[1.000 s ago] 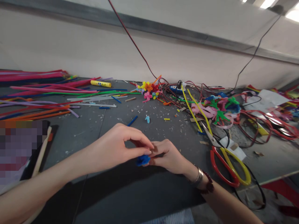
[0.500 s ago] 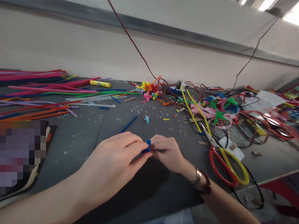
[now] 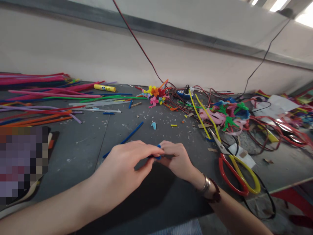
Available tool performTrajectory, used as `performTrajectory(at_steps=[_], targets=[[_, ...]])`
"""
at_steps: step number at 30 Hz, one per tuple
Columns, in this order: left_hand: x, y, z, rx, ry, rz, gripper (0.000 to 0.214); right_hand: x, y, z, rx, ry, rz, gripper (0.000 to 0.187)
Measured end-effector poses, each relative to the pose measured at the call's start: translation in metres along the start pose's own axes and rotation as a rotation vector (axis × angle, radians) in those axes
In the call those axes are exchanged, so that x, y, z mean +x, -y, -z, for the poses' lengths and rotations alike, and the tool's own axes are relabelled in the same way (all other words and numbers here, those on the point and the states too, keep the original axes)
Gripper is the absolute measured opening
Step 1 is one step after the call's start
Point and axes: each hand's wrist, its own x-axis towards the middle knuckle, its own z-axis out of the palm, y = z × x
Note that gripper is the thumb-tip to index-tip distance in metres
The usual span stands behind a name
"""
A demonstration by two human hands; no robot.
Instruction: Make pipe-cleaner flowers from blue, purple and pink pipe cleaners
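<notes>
My left hand (image 3: 129, 163) and my right hand (image 3: 176, 158) meet above the dark table. Both pinch a small bent blue pipe cleaner (image 3: 158, 157), mostly covered by my fingers. Behind my left hand a straight blue pipe cleaner (image 3: 133, 132) lies slanting on the tabletop. A little light-blue twisted piece (image 3: 153, 125) and a short yellow piece (image 3: 173, 125) rest just beyond my fingers. To the right of my right hand are scissors (image 3: 222, 148) with one red and one yellow handle.
Pipe cleaners in several colours (image 3: 49, 94) spread over the left, near a yellow glue stick (image 3: 104, 87). Small coloured flowers (image 3: 154, 94) stand at the back. Pink and green pieces (image 3: 227, 114) and cables (image 3: 259, 133) crowd the right. A blurred-out object (image 3: 22, 163) lies front left.
My left fingers have shifted slightly over the blue pipe cleaner, hiding more of it. More of the straight blue one shows behind my left hand. A short blue piece at the back has turned.
</notes>
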Motion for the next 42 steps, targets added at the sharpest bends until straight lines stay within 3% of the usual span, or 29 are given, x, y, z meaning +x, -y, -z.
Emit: performTrajectory(at_steps=[6,16,23,26,29,32,35,38,42], targets=[[0.003,0.001,0.004,-0.038,0.045,0.014,0.027,0.001,0.001,0.001,0.031,-0.019,0.000,0.021],[-0.004,0.004,-0.004,0.235,-0.062,-0.273,0.017,-0.002,0.001,-0.001,-0.019,-0.072,0.026,0.019],[-0.005,0.001,-0.014,0.226,-0.215,-0.211,0.010,-0.003,0.002,-0.004,-0.053,-0.144,0.082,0.013],[0.001,0.001,0.000,0.098,-0.167,-0.117,0.014,-0.002,0.002,-0.004,-0.032,-0.144,0.058,0.012],[0.012,0.002,0.021,-0.005,-0.076,0.072,0.016,-0.001,0.004,-0.004,0.013,-0.124,0.032,0.011],[0.022,0.005,0.032,-0.175,0.157,0.145,0.018,0.000,0.005,-0.005,0.068,-0.042,0.035,0.013],[0.026,0.010,0.029,-0.289,0.327,0.171,0.020,0.000,0.005,-0.006,0.121,0.007,0.064,0.018],[0.024,0.014,0.022,-0.282,0.357,0.172,0.017,0.000,0.005,-0.007,0.141,0.021,0.077,0.019],[0.019,0.013,0.019,-0.176,0.287,0.119,0.011,-0.001,0.004,-0.008,0.138,0.039,0.067,0.017]])
